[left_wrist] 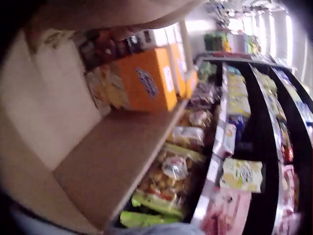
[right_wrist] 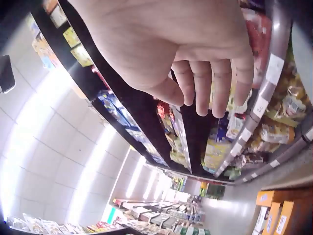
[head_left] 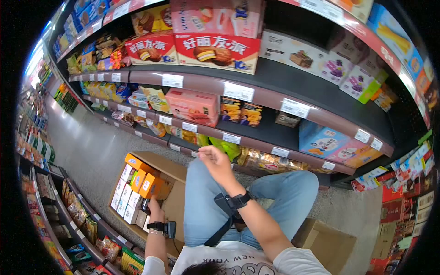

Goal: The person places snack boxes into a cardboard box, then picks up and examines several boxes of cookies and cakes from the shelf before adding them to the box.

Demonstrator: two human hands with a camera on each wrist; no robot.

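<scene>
My left hand reaches down into an open cardboard carton on the floor, beside an orange box. In the left wrist view the hand spans the top, blurred, over dark small packages; its fingertips are mostly hidden and I cannot tell whether they grip one. White boxes stand packed along the carton's far side. My right hand hovers above my knee, in front of the lower shelves, holding nothing. Its fingers hang loosely bent in the right wrist view, the palm showing.
Shelves of snack boxes rise ahead, with red pie boxes on an upper level and a pink box below. Behind my right leg lies another open carton. A lower rack runs along the left.
</scene>
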